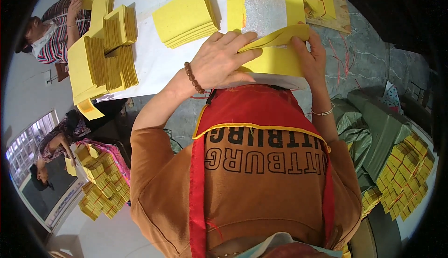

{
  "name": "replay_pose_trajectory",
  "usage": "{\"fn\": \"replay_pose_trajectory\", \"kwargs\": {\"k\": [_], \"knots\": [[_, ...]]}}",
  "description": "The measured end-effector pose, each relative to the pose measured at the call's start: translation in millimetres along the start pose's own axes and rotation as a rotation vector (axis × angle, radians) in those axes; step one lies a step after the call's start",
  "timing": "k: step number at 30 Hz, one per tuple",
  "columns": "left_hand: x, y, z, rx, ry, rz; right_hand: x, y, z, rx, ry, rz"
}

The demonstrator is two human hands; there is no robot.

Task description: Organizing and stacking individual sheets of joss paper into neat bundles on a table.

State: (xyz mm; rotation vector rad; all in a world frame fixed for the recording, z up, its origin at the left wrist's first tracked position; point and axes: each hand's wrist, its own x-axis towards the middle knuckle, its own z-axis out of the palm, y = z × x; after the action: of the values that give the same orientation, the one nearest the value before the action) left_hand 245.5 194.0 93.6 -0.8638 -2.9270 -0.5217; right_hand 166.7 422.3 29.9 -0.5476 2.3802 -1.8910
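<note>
A yellow sheet (pixel 276 37) bends up between the hands, the right hand (pixel 314 55) pinching one end, the left hand (pixel 221 56), palm down, gripping the other. Just beyond them lies a silver square (pixel 265 13); beyond the left hand, a yellow stack (pixel 183 17).

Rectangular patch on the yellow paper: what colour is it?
The patch is silvery, best seen in the head view.
</note>
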Motion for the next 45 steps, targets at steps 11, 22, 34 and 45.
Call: {"fn": "replay_pose_trajectory", "kwargs": {"k": [11, 22, 34, 45], "knots": [[-3, -3, 0, 0.065, -0.061, 0.004, -2, 3, -1, -0.014, 0.001, -0.012], [-3, -19, 7, -0.076, 0.064, 0.089, -2, 7, -7, 0.070, -0.055, 0.058], [1, -21, -1, -0.425, 0.276, -0.155, 0, 23, -21, 0.582, -0.195, -0.005], [3, -18, -5, -0.267, 0.289, 0.075, 3, 10, -9, 0.301, -0.068, 0.209]]}}
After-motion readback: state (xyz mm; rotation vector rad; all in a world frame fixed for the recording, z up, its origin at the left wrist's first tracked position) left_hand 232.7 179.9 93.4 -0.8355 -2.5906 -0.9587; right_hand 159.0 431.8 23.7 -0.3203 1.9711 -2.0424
